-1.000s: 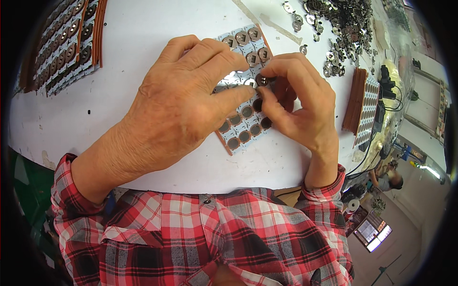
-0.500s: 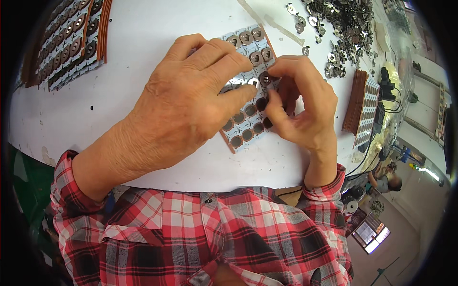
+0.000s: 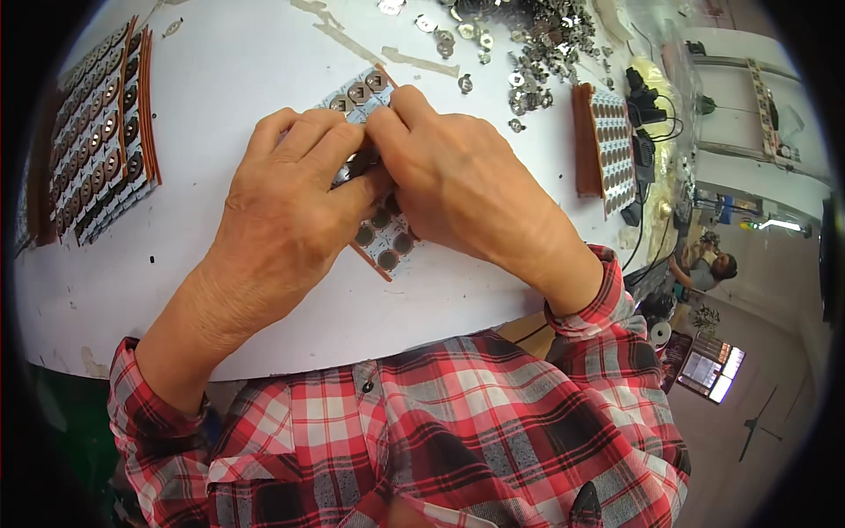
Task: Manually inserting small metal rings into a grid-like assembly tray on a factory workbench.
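A light-blue circuit-board panel (image 3: 385,238) with brown edges lies slanted on the white table, mostly covered by my hands. Round metal clips (image 3: 358,92) sit on its far end, while dark round pads (image 3: 387,260) show bare at the near end. My left hand (image 3: 286,207) bends over the panel's left side, thumb and fingers closed around a shiny metal part (image 3: 350,169) that is half hidden. From the right, my right hand (image 3: 466,189) reaches across the panel with fingers curled in against the left fingertips. What its fingertips hold is hidden.
Stacked panels with round clips (image 3: 92,145) stand at the far left, and another panel stack (image 3: 613,145) at the right. Loose metal clips (image 3: 554,53) lie heaped at the back right. Black plugs (image 3: 644,107) and cables line the right edge. Another person (image 3: 709,270) is in the right background.
My right hand has come up against the left and rolled over, so its back now faces up and its fingertips are hidden. The whole view has shifted, with the panel farther left in it.
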### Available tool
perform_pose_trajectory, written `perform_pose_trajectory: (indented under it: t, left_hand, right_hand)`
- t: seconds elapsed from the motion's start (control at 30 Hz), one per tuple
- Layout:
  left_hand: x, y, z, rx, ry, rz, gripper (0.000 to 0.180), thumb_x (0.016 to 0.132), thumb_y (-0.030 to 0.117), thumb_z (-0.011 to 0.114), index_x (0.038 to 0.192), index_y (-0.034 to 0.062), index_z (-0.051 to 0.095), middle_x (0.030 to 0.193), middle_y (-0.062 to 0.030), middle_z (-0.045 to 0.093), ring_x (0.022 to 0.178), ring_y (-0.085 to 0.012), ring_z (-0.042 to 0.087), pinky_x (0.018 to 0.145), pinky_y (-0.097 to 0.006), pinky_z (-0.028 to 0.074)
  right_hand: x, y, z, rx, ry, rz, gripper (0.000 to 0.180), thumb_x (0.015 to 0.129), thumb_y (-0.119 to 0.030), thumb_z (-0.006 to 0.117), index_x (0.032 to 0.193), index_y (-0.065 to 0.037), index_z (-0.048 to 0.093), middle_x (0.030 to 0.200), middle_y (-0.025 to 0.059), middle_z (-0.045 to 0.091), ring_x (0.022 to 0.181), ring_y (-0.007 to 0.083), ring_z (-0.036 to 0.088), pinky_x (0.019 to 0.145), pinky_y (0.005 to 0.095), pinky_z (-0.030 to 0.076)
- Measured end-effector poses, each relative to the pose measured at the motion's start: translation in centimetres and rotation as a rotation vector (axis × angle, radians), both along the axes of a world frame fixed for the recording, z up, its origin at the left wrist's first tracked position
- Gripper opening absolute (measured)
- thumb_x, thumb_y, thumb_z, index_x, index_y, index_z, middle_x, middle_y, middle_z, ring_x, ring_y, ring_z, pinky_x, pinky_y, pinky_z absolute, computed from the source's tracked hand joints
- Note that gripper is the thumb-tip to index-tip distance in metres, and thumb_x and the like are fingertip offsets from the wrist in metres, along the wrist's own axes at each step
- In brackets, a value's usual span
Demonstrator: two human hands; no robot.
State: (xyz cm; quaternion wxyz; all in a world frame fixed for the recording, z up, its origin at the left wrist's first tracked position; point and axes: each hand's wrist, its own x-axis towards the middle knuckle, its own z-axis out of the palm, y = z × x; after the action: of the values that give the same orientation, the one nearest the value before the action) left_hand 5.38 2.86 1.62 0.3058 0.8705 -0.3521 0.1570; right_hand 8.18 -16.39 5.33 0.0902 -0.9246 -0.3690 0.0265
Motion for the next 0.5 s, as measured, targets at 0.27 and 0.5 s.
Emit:
perform_pose_trajectory:
  t: [0.27,0.5]
  left_hand:
    - [-0.39,-0.06,-0.37,-0.019,-0.006,0.026,0.015,0.076,0.009,0.070,0.089,0.0055,0.074,0.100,-0.0080,0.060,0.105,-0.0254,0.059,0.095,-0.042,0.045]
    - [-0.54,0.29,-0.53,0.028,-0.012,0.010,0.018,0.078,0.009,0.069,0.094,0.0056,0.075,0.099,-0.0076,0.060,0.105,-0.0253,0.059,0.096,-0.042,0.045]
  right_hand:
    - [0.72,0.11,-0.07,-0.039,0.032,0.102,0.028,0.074,0.000,0.071,0.097,0.002,0.053,0.094,0.0187,0.056,0.069,0.0377,0.065,0.061,0.0444,0.055]
    - [0.23,0.91,-0.13,-0.130,-0.024,0.030,0.027,0.076,0.000,0.070,0.097,0.002,0.052,0.093,0.0187,0.057,0.069,0.0390,0.065,0.061,0.0461,0.055]
